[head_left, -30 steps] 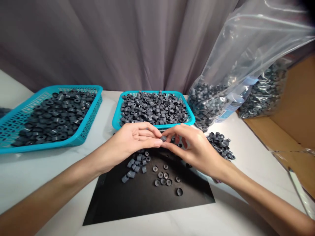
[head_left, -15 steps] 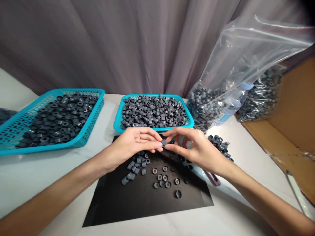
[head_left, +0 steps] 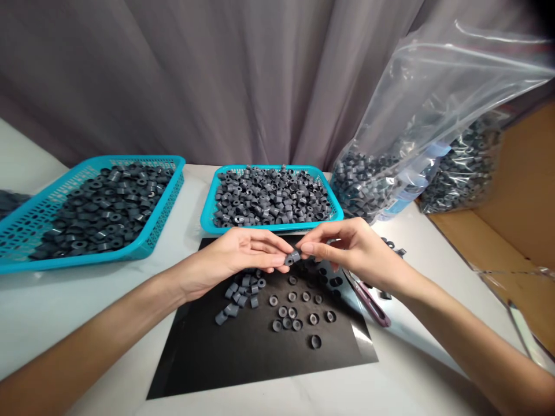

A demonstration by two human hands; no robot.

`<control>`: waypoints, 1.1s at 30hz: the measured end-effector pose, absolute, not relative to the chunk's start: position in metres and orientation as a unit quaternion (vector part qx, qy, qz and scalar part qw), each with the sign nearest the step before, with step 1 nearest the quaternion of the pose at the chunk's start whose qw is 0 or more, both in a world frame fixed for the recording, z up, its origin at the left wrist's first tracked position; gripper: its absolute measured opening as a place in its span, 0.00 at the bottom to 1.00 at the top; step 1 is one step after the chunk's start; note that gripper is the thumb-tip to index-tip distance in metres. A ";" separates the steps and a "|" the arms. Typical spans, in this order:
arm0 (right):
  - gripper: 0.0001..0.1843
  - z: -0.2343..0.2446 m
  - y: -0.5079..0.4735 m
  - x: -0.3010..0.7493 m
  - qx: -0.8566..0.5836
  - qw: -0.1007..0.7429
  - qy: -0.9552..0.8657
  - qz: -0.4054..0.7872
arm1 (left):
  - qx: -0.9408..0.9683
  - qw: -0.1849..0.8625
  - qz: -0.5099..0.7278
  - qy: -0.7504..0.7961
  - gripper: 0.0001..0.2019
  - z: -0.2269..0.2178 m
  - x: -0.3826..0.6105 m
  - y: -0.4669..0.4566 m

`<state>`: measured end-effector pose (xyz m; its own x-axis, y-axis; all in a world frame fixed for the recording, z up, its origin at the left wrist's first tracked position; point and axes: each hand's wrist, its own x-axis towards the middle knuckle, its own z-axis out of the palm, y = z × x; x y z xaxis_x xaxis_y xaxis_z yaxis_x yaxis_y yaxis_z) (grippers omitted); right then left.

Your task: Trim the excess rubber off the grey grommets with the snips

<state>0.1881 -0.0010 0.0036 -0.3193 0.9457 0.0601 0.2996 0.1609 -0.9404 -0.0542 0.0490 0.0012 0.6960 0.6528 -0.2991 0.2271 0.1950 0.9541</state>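
Over a black sheet (head_left: pixel 260 355), my left hand (head_left: pixel 236 254) pinches a small grey plastic cylinder (head_left: pixel 292 259) with a hole in its end. My right hand (head_left: pixel 347 248) meets its right side with thumb and forefinger closed together; whatever lies between those tips is too small and hidden to make out. Left of centre on the sheet lies a loose heap of similar grey cylinders (head_left: pixel 241 293). Several shallow round grey caps (head_left: pixel 292 312) are spread to the right, hollow side up. Dark pieces below my right hand are partly covered.
Two turquoise baskets, one at centre (head_left: pixel 272 227) and one at left (head_left: pixel 167 202), hold many grey pieces. A clear bag (head_left: pixel 368 179) of pieces, a plastic bottle (head_left: pixel 411 182) and a cardboard box (head_left: pixel 524 190) stand at right. A purple-handled tool (head_left: pixel 373 306) lies by the sheet's right edge.
My right hand has risen slightly and its fingers have drawn closer together. The cylinder has shifted a little right and down, now showing its hole. More of the purple-handled tool is visible.
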 end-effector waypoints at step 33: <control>0.06 -0.007 0.017 0.227 -0.603 0.138 -0.759 0.205 | 0.922 0.192 0.070 0.328 0.09 -0.002 -0.052 0.028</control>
